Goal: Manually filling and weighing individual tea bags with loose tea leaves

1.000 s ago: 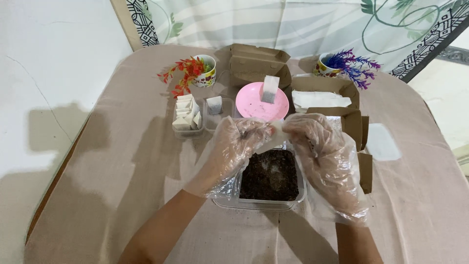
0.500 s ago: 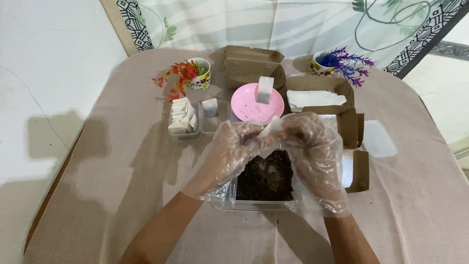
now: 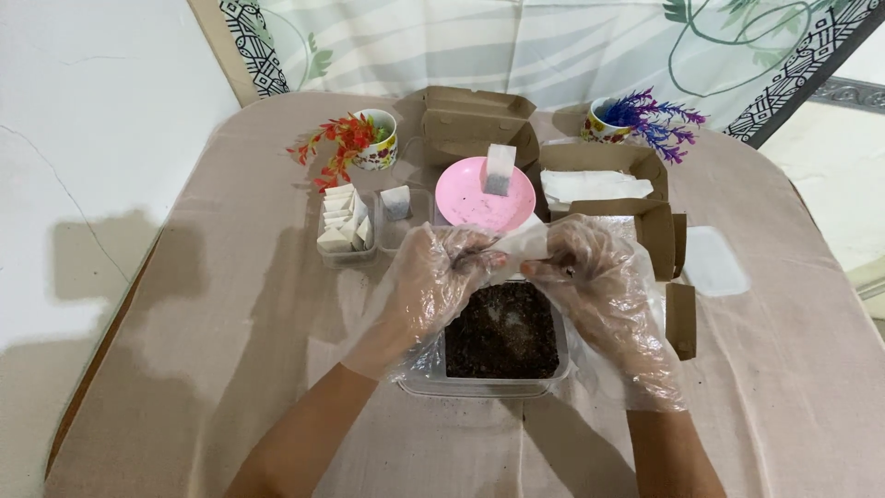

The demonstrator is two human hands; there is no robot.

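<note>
Both my hands wear loose clear plastic gloves. My left hand (image 3: 433, 281) and my right hand (image 3: 599, 277) together pinch a small white paper sachet (image 3: 524, 244) above a clear plastic tub (image 3: 489, 383) filled with dark loose material. Just behind the sachet sits a pink plate (image 3: 466, 198) with one upright sachet (image 3: 499, 170) on it.
A clear tray (image 3: 343, 226) of white sachets and a second small tray with one sachet (image 3: 396, 203) lie at left. Open brown cardboard boxes (image 3: 604, 180) stand at back and right. Two cups with artificial plants, red (image 3: 355, 143) and purple (image 3: 636, 115), flank them. Beige cloth covers the round table (image 3: 230, 304).
Both hands have stayed over the tub working the sachet between the fingers; the sachet is now stretched between the two hands. The camera view has shifted slightly.
</note>
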